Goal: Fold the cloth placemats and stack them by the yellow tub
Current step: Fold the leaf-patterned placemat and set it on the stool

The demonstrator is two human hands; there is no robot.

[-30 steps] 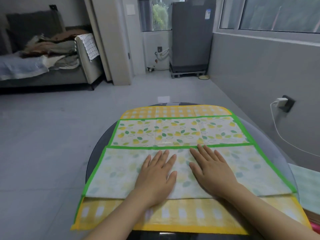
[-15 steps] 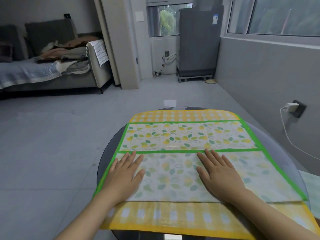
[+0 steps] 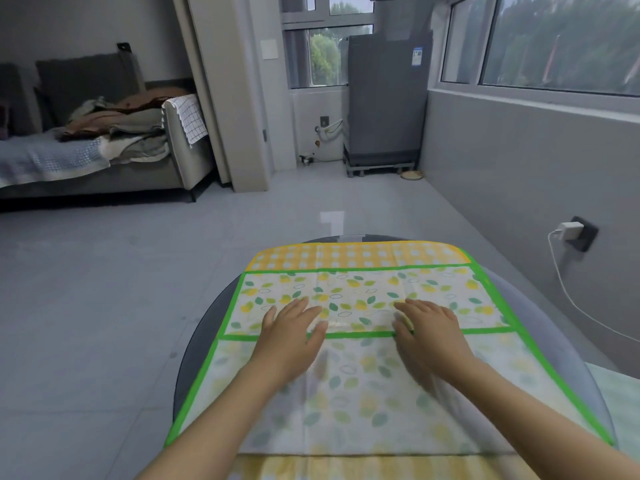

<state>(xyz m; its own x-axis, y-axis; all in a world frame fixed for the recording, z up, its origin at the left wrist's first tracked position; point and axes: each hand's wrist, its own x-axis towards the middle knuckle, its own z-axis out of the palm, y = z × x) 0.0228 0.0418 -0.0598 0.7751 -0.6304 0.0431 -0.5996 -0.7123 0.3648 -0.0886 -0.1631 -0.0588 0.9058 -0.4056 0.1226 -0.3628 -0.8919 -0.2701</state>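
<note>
The green-bordered, lemon-leaf printed cloth placemat (image 3: 363, 296) lies part-folded on the round dark glass table (image 3: 194, 358), its near flap turned up over itself, with a yellow checked cloth placemat (image 3: 346, 254) under it. The left hand (image 3: 291, 334) and right hand (image 3: 429, 336) rest flat across the flap's green edge, fingers straight, gripping nothing. To fold well, I judge, match the green borders squarely and press outward from the middle. No yellow tub is visible.
</note>
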